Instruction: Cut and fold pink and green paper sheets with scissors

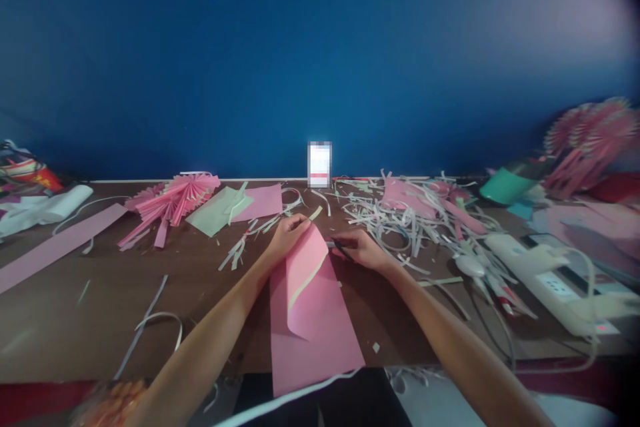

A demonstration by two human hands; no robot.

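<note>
A long pink paper sheet (315,327) lies on the brown table (100,293) in front of me, its far end curled back over itself. My left hand (289,232) pinches the top of that curled flap, fingers closed on it. My right hand (361,248) rests just right of the flap, closed around a thin dark tool (340,248) that looks like a pen or blade; its tip points at the paper's edge.
A pink folded paper fan (173,200) and green and pink sheets (235,207) lie at the back left. Several paper strips (400,213) litter the back right. A white power strip (545,273) sits at right, more pink fans (595,133) beyond. A blue wall rises behind the table.
</note>
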